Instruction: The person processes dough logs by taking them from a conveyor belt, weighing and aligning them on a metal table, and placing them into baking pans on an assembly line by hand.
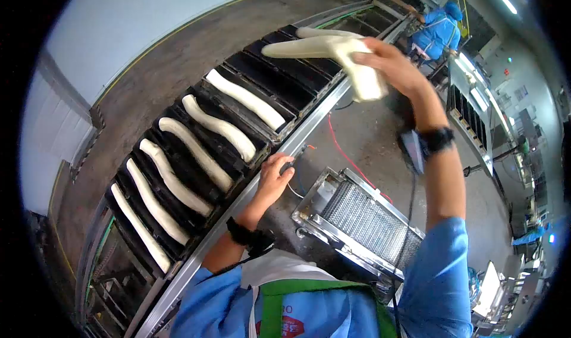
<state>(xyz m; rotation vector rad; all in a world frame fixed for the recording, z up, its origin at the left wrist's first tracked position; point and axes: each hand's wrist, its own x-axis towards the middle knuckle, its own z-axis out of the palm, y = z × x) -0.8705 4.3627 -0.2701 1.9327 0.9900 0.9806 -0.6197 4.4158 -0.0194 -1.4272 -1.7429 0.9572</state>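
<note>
My right hand (389, 64) grips a long, pale dough strip (333, 49) above the black trays at the upper centre; the strip bends and one end hangs down below my fingers. My left hand (275, 177) rests at the metal rail (238, 204) with its fingers curled; whether it holds anything is hidden. Beside it, the black tray set (193, 135) carries several pale dough strips, one in each slot, such as the strip (247, 100) nearest the dark slots. Another pale strip (321, 33) lies partly behind the one in my right hand.
A metal mesh conveyor (372, 219) stands right of the rail, with a red cable (342, 150) on the floor behind it. A person in blue (437, 33) is at the far end of the line. Another black tray (470, 121) sits on a frame at the right.
</note>
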